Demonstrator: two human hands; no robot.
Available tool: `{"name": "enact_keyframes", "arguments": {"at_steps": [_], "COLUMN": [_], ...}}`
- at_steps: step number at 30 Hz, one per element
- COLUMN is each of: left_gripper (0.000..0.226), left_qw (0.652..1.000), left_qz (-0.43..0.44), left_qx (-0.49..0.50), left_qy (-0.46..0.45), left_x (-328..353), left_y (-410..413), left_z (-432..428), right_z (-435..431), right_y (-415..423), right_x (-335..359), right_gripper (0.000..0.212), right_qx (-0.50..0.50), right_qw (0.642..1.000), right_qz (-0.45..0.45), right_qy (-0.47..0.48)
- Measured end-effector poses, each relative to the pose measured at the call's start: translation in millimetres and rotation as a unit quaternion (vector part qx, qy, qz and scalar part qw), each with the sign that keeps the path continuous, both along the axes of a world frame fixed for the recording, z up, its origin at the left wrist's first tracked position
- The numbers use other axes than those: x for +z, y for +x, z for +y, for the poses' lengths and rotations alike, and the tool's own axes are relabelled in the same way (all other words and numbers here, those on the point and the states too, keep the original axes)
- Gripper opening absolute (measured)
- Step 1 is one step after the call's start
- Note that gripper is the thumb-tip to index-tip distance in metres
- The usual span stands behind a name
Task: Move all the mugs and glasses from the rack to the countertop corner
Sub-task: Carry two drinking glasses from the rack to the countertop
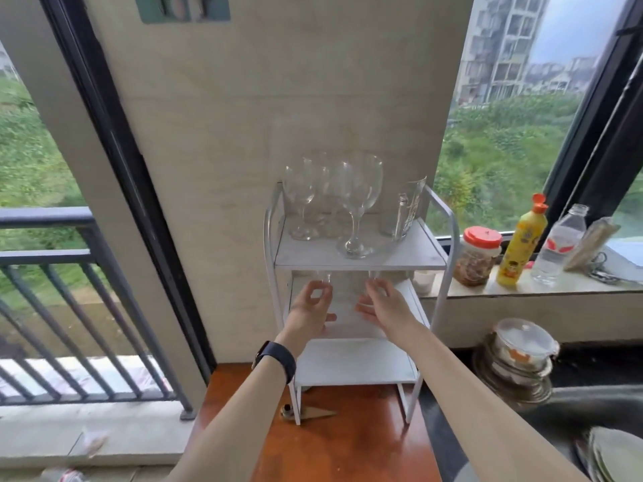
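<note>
A white three-shelf rack (pixel 449 220) stands on a brown countertop (pixel 348 450) against the wall. Its top shelf holds several clear wine glasses, the nearest (pixel 362 193) in front and another (pixel 300 189) at the left, plus a glass mug (pixel 410 210) at the right. Both my hands reach into the middle shelf. My left hand (pixel 311 307), with a dark watch on the wrist, curls round a small clear glass (pixel 326 278). My right hand (pixel 382 304) grips a second small clear glass (pixel 373 277). The bottom shelf looks bare.
On the window sill to the right stand a red-lidded jar (pixel 478 259), a yellow bottle (pixel 522 245) and a water bottle (pixel 561 245). Stacked lidded bowls (pixel 522 346) sit by a dark sink (pixel 591 401) with plates (pixel 612 457). A small wedge (pixel 308 413) lies by the rack's foot.
</note>
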State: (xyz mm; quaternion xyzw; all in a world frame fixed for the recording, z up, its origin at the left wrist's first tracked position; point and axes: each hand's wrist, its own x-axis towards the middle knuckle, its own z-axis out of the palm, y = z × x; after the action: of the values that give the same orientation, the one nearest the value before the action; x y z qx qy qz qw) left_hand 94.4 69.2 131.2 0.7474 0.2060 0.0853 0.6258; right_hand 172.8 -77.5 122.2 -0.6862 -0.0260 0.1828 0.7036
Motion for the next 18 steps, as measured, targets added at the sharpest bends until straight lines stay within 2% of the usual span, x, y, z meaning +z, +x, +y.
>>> {"name": "enact_keyframes", "arguments": {"at_steps": [7,11,13,16,18], "left_gripper": [0.023,0.026,0.027,0.032,0.041], "left_qw": [1.000,0.999,0.998,0.997,0.997], "left_qz": [-0.016,-0.015,-0.015,-0.012,0.006], "left_qx": [-0.010,-0.022,-0.029,-0.046,-0.068], "left_qy": [0.007,0.044,0.056,0.066,0.047], "left_x": [-14.4,-14.7,-12.6,-8.2,-3.3], "left_y": [-37.6,-52.7,-55.1,-55.9,-55.6], "left_z": [-11.2,-18.6,-20.7,-22.7,-23.8], "right_z": [-37.3,-47.8,-50.9,-53.1,-50.5], "right_y": [-41.4,-65.2,-73.8,-77.8,-76.8], "right_x": [-16.0,-11.3,-1.2,16.6,28.2], "right_gripper": [0.026,0.030,0.032,0.052,0.067], "right_qx": [0.024,0.023,0.031,0.046,0.072], "right_qw": [0.999,0.998,0.995,0.976,0.974], "right_qz": [-0.036,-0.033,-0.030,-0.062,-0.039], "right_qy": [-0.032,-0.051,-0.089,-0.204,-0.211]}}
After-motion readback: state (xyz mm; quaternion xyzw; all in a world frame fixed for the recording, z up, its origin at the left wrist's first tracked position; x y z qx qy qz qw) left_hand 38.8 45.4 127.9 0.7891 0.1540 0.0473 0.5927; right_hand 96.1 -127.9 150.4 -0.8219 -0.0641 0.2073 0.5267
